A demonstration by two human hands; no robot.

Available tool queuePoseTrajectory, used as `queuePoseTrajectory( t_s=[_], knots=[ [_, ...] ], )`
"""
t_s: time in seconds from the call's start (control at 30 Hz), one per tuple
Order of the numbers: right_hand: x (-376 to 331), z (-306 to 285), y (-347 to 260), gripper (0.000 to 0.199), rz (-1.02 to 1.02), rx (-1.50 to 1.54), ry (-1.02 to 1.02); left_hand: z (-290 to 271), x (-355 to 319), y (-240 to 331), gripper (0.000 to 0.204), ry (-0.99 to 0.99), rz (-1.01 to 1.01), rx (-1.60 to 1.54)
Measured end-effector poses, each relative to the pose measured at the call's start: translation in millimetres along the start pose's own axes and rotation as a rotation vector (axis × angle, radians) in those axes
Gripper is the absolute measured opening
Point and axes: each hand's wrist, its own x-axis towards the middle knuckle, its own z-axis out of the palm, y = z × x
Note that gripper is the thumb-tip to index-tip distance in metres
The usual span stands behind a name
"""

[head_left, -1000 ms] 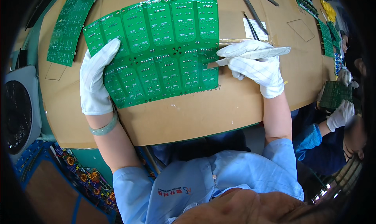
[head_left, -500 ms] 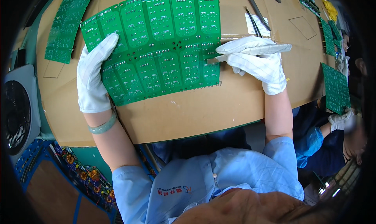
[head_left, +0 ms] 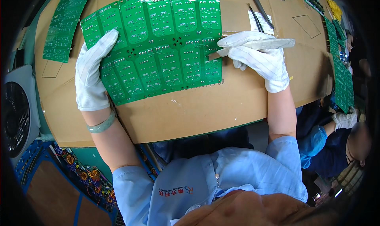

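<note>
Green circuit panel | left hand spread flat, pinning its edge | right hand pinching a flat blade | best kept low, pressure steady.

One view only: head-worn fisheye cam looked steeply down, close over the counter. Forearms entered from the lower edge; straight edges bowed near the rim, corners were dark.

White label: lay flat on the cardboard, upper right — a small rectangle with dark print, thin tool across it.
Shirt emblem: sat on pale blue fabric — red and grey.
</note>
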Motion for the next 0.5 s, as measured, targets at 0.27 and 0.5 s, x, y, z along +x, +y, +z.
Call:
queuePoseTrajectory(
  t_s=[0.27, 0.5],
  knots=[
    [3.6, 1.5, 2.5, 0.022, -0.055, 0.055, -0.001, -0.3, -1.1, 1.0, 0.025, -0.017, -0.007, -0.005],
    [0.9, -1.0, 0.5, 0.021, -0.013, 0.125, -0.043, 7.1, -2.7, 7.6, 0.022, -0.036, -0.049, -0.039]
  ],
)
